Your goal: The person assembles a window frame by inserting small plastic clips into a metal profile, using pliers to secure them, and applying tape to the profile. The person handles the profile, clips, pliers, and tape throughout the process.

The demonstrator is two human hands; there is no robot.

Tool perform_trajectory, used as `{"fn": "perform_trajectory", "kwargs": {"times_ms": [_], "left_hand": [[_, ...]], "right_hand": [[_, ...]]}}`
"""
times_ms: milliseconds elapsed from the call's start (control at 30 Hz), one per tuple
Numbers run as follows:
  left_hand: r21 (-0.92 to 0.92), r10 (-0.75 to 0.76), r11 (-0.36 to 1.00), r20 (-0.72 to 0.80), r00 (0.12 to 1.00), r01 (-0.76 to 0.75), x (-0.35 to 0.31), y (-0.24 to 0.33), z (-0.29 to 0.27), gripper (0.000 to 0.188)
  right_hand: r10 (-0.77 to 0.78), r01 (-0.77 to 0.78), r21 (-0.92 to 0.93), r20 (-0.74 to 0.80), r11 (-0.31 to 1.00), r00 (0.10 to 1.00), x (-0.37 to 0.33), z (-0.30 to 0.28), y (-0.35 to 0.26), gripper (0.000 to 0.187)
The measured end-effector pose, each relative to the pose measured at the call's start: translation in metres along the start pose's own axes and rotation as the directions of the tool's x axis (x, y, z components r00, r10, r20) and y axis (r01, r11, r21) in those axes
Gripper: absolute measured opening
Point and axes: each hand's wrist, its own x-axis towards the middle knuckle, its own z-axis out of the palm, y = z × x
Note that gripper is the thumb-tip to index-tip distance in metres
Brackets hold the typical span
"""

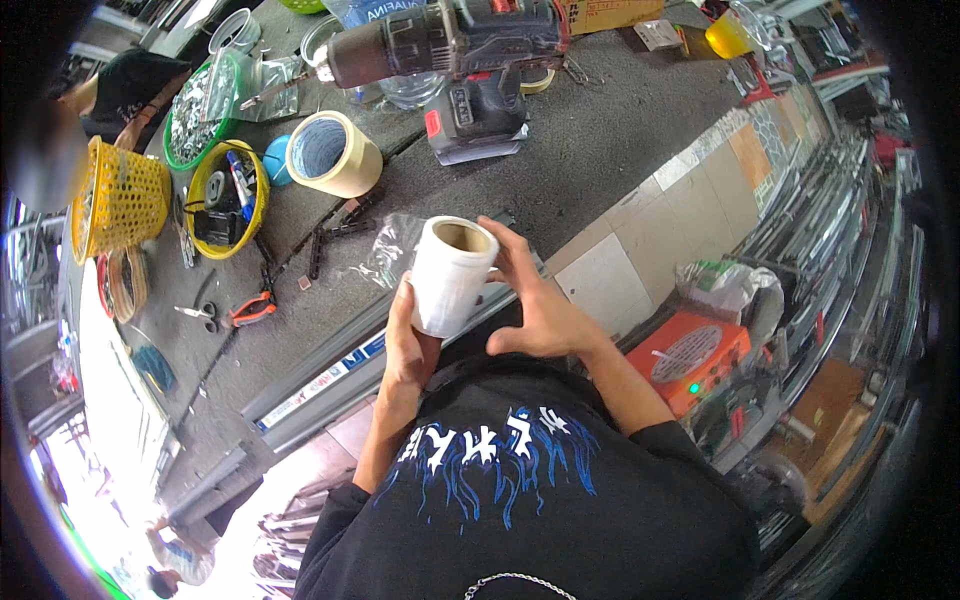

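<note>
A white roll of plastic film point(445, 290) with a brown cardboard core stands slightly tilted in front of my chest. My left hand point(408, 338) holds it, with the thumb up its left side and the other fingers mostly hidden behind it. On the other side, my right hand point(540, 305) has its fingers at the roll's upper right edge, while its thumb stands apart lower down. Crumpled clear plastic point(395, 245) lies on the dark bench point(590, 130) just left of the roll.
A cordless drill point(450, 50) and a wide roll of masking tape point(335, 155) are farther back. Leftward are a yellow basket point(120, 200), a yellow-rimmed tray of tools point(228, 200), pliers point(252, 310) and scissors point(200, 315). An orange machine point(690, 355) sits at right, beside stacked metal profiles point(790, 310).
</note>
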Motion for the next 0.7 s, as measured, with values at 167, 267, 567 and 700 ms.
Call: {"fn": "perform_trajectory", "kwargs": {"times_ms": [167, 267, 567, 700], "left_hand": [[0.49, -0.022, 0.868, 0.195, 0.981, -0.078, -0.01, -0.017, 0.026, 0.062], [0.831, 0.129, 0.541, 0.066, 0.989, -0.126, -0.024, -0.023, 0.024, 0.028], [0.89, 0.901, -0.217, 0.341, 0.269, -0.4, -0.061, -0.068, 0.015, 0.031], [0.775, 0.738, -0.518, 0.619, 0.267, -0.363, -0.042, -0.093, 0.026, 0.06]], "right_hand": [[0.088, -0.088, 0.035, -0.012, 0.996, 0.996, 0.002, -0.04, -0.008, 0.12], [0.179, -0.181, 0.01, 0.104, 0.983, 0.978, 0.02, -0.082, -0.017, 0.113], [0.111, 0.185, -0.229, 0.863, 0.956, 0.493, 0.112, -0.083, -0.038, 0.084], [0.242, 0.34, -0.458, 0.819, 0.821, 0.52, 0.137, -0.072, -0.032, 0.079]]}}
